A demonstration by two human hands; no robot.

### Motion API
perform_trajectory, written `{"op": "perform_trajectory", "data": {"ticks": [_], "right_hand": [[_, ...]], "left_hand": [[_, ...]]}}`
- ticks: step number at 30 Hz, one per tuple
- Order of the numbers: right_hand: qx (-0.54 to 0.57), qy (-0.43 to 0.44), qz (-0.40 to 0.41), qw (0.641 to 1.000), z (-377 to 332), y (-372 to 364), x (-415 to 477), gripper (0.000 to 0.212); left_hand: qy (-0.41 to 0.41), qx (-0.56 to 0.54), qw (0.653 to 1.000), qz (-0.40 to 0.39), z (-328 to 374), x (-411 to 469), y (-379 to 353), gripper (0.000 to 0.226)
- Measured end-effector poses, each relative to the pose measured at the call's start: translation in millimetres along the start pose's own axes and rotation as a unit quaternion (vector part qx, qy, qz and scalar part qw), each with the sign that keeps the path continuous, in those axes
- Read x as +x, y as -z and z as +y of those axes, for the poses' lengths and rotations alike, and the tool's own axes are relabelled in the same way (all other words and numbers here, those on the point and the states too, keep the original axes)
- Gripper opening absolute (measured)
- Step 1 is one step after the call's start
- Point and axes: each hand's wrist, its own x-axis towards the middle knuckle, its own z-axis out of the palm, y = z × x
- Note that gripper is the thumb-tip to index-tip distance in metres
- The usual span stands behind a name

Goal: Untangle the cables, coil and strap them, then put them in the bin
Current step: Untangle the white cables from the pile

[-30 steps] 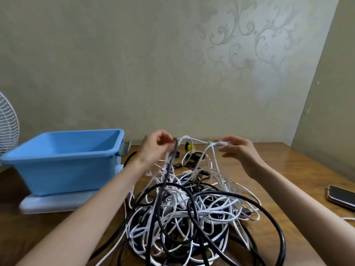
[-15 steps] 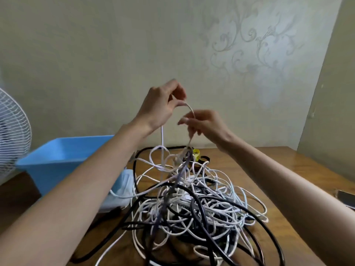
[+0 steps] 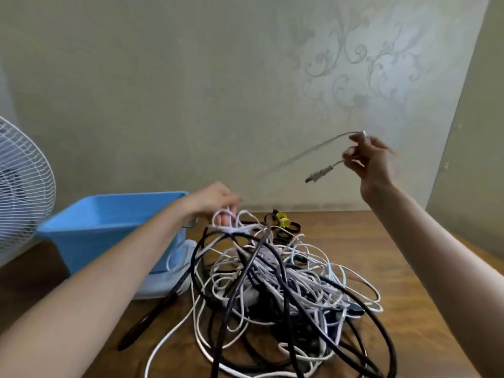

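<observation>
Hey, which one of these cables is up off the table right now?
The thin white cable whose plug end dangles from the right hand, held high above the table. All the others, black and white, lie in the tangled pile.

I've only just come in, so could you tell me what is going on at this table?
A person is untangling a heap of cables on the table. The right hand holds one white cable up near its plug end; the left hand grips white loops atop the heap. The blue bin shows no cables yet.
</observation>
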Motion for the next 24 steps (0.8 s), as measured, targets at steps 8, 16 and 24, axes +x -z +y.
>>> {"op": "perform_trajectory", "data": {"ticks": [8,16,24], "right_hand": [[-0.232,-0.022,-0.276,0.933,13,-31,-28,0.015],[-0.303,-0.006,-0.354,0.884,17,-63,-45,0.012],[-0.239,-0.053,-0.315,0.917,39,-61,-49,0.013]], "left_hand": [[-0.174,-0.398,0.87,0.233,67,1,35,0.037],[-0.17,-0.188,0.955,0.152,63,-4,5,0.026],[-0.054,-0.196,0.975,0.085,10,-28,-20,0.005]]}}
